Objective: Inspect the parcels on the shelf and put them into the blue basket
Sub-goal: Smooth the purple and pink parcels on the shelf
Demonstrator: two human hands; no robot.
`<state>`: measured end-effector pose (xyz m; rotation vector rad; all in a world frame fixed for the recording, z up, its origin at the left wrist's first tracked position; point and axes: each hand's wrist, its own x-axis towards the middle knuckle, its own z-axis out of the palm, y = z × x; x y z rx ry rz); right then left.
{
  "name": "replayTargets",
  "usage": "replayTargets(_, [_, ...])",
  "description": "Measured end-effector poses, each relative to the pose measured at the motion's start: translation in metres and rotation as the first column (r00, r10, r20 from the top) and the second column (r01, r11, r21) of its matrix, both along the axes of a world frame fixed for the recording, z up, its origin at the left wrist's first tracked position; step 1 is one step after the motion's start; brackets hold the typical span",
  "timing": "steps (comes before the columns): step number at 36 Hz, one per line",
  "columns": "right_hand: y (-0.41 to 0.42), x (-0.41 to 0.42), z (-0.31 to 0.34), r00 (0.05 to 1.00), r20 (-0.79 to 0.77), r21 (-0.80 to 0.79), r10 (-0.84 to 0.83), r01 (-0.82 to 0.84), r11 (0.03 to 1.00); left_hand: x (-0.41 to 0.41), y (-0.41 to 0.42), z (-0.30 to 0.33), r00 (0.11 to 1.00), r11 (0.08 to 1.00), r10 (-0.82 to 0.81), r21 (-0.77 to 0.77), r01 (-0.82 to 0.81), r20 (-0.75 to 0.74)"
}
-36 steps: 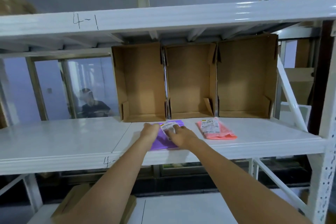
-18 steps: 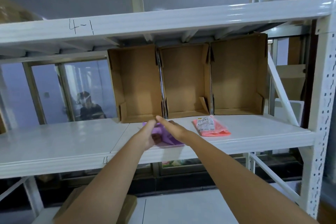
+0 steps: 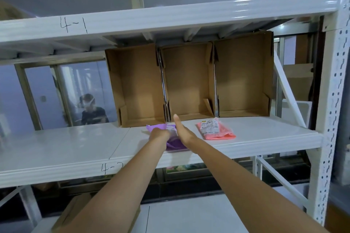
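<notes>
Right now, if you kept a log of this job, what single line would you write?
left hand: grips purple parcel on shelf | right hand: open, beside it | pink parcel: untouched | blue basket: not in view

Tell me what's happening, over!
Left hand grips crumpled purple plastic parcel on white shelf. Right hand open beside it. Pink plastic parcel waiting. Nothing blocking.

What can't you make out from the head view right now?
- Blue basket: not in frame.
- Purple parcel: label mostly hidden by left hand and right hand.
- Pink parcel: label text too small.
- Left fingers: hidden behind the hand.
</notes>
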<state>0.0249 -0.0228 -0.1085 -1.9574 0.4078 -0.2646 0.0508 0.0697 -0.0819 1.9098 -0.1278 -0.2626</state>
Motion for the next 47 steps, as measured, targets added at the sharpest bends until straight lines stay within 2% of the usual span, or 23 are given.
replayTargets(2, [0.010,-0.021,0.017,0.999,-0.005,0.021,-0.046,0.046,0.999,0.007,0.006,-0.004,0.990,0.990,0.135,-0.041,-0.133,0.038])
replayTargets(6, [0.006,-0.031,0.021,0.998,-0.006,0.038,-0.064,0.064,0.997,0.017,0.020,-0.001,0.931,0.948,0.309,-0.138,-0.286,0.192])
replayTargets(9, [0.001,-0.029,0.022,0.997,0.006,0.064,-0.083,0.082,0.995,0.025,0.025,0.023,0.860,0.915,0.385,-0.262,-0.307,0.335])
replayTargets(11, [-0.003,-0.029,0.021,0.997,0.020,0.083,-0.075,0.073,0.994,0.025,0.025,0.040,0.786,0.945,0.323,-0.224,-0.238,0.527])
replayTargets(12, [-0.005,-0.029,0.020,0.997,0.029,0.092,-0.068,0.065,0.994,0.023,0.025,0.047,0.731,0.968,0.251,-0.153,-0.200,0.634])
replayTargets(14, [-0.006,-0.029,0.017,0.996,0.049,0.102,-0.070,0.064,0.993,0.015,0.023,0.057,0.587,0.983,0.013,0.099,-0.157,0.809])
replayTargets(16, [-0.007,-0.028,0.015,0.994,0.068,0.108,-0.082,0.074,0.991,0.002,0.017,0.059,0.478,0.920,-0.239,0.354,-0.165,0.845])
replayTargets(17, [-0.007,-0.028,0.016,0.992,0.082,0.108,-0.096,0.087,0.990,-0.004,0.012,0.055,0.464,0.883,-0.330,0.443,-0.157,0.822])
replayTargets(18, [-0.007,-0.027,0.016,0.989,0.097,0.109,-0.115,0.104,0.989,-0.012,0.008,0.050,0.479,0.835,-0.408,0.530,-0.147,0.777])
replayTargets(21, [-0.009,-0.025,0.018,0.975,0.111,0.088,-0.194,0.185,0.979,-0.027,-0.010,0.020,0.669,0.721,-0.500,0.692,-0.030,0.550])
replayTargets(22, [-0.010,-0.025,0.018,0.967,0.114,0.067,-0.230,0.223,0.972,-0.032,-0.015,0.008,0.705,0.665,-0.529,0.747,-0.003,0.473])
replayTargets(25, [-0.017,-0.026,0.018,0.942,0.149,0.020,-0.302,0.303,0.953,-0.043,-0.023,-0.017,0.714,0.503,-0.601,0.864,-0.012,0.360])
replayTargets(26, [-0.019,-0.027,0.018,0.935,0.161,0.006,-0.315,0.318,0.948,-0.043,-0.025,-0.021,0.701,0.486,-0.622,0.874,-0.002,0.348])
replayTargets(28, [-0.022,-0.029,0.018,0.933,0.175,-0.020,-0.315,0.323,0.946,-0.036,-0.027,-0.022,0.688,0.508,-0.666,0.851,0.135,0.288])
replayTargets(30, [-0.024,-0.032,0.021,0.935,0.184,-0.062,-0.303,0.318,0.946,-0.032,-0.026,-0.011,0.687,0.543,-0.704,0.760,0.358,0.180])
replayTargets(31, [-0.024,-0.032,0.023,0.937,0.184,-0.092,-0.297,0.317,0.944,-0.028,-0.023,-0.004,0.689,0.574,-0.704,0.709,0.410,0.172])
replayTargets(33, [-0.023,-0.032,0.025,0.942,0.183,-0.153,-0.282,0.311,0.938,-0.017,-0.016,0.009,0.736,0.677,-0.626,0.648,0.349,0.258])
replayTargets(36, [-0.019,-0.031,0.028,0.956,0.175,-0.298,-0.235,0.279,0.913,0.010,0.004,0.013,0.782,0.811,-0.441,0.569,0.137,0.440])
replayTargets(40, [-0.017,-0.016,0.025,0.974,0.139,-0.495,-0.182,0.227,0.839,0.044,0.024,0.001,0.747,0.785,-0.397,0.618,-0.025,0.534])
replayTargets(44, [-0.011,-0.003,0.022,0.988,0.048,-0.667,-0.147,0.141,0.732,0.062,0.023,-0.012,0.728,0.797,-0.415,0.604,0.000,0.546])
replayTargets(47, [-0.002,0.010,0.014,0.997,0.000,-0.756,-0.082,0.054,0.653,0.064,0.014,-0.025,0.700,0.751,-0.502,0.658,0.061,0.508])
